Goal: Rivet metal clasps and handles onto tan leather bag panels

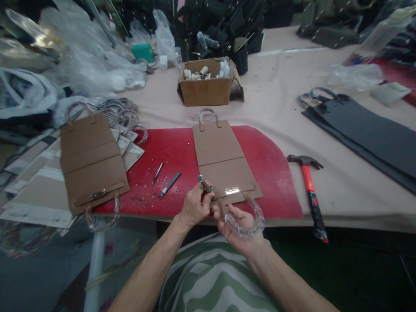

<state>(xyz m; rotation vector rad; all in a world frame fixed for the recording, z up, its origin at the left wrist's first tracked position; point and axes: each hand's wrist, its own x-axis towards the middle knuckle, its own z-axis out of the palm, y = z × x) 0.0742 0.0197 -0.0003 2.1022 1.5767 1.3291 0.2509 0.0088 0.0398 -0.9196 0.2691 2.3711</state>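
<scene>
A brown bag panel lies in front of me on a red mat, with a plastic-wrapped handle at each end and a shiny metal plate near its close edge. My left hand is closed around a short, shiny metal tool, its exact kind unclear, over the panel's near left corner. Palm up, my right hand has its fingers curled at the panel's near edge. The wrapped near handle rests across that palm. Some right fingertips are hidden under the edge.
A second brown panel lies left on pale boards. Two slim metal tools, one a cutter-like blade, lie on the red mat. A hammer and dark panels are right; a cardboard box stands behind.
</scene>
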